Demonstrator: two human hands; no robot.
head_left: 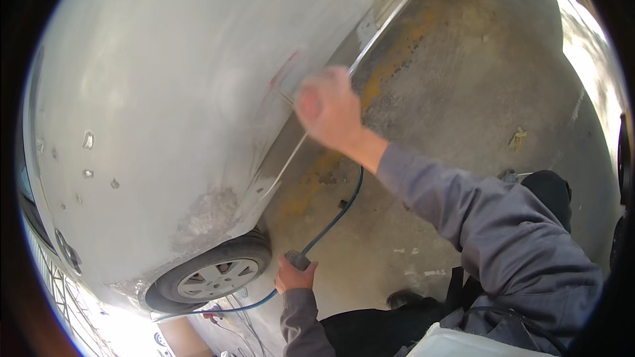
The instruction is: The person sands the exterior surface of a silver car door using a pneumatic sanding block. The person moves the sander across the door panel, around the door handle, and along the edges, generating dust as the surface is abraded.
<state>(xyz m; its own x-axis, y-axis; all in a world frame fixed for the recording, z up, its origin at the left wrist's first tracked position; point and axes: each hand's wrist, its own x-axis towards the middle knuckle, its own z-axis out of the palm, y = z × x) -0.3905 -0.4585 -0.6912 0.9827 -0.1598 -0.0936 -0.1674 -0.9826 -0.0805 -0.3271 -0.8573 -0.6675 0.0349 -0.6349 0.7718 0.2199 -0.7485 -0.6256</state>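
My right hand [333, 114], smeared by motion, is closed in a fist close to the lower edge of a pale grey car body panel [172, 86]. A blurred reddish round end shows at the fist, and a thin pale rod [286, 97] sticks out toward the panel; the tool itself cannot be made out. Lower down, beside the wheel [218, 279], my left hand [294, 276] grips a dark grey block [298, 260]. A blue cable [334, 220] runs from the block up behind my right forearm, and more blue cable trails past the left hand toward the wheel.
Red streaks [284, 69] and scuffed, bare patches [208, 215] mark the panel. A worn yellow line [387, 79] crosses the concrete floor [476, 92] alongside the car. A yellowish scrap [518, 137] lies on the floor. Cords [248, 324] lie beyond the wheel.
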